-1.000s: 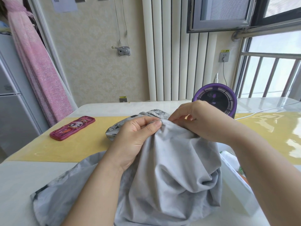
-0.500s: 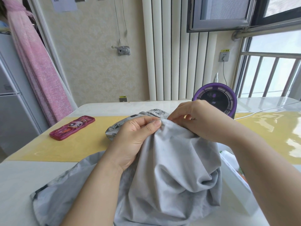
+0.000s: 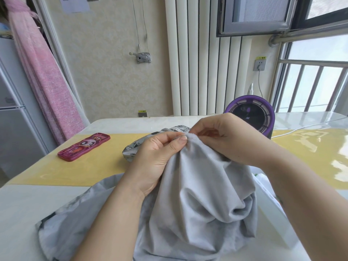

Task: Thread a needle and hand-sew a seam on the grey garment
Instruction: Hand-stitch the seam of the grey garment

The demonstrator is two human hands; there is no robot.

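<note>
grey garment (image 3: 197,194) is heaped on the table (image 3: 28,213) right in front of me, top fold lifted. my left hand (image 3: 156,159) pinches that fold, thumb against index finger. my right hand (image 3: 227,140) meets it from the other side, fingers curled and pinching the same edge. needle too small to make out. hands nearly touching. further back: pink case (image 3: 84,146) on the yellow mat (image 3: 94,166), purple round device (image 3: 250,117) behind the right hand.

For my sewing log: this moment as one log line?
stage: seam stitching | left hand: pinches fold of grey fabric garment | right hand: pinches same fold's edge | needle: too small to tell
</note>
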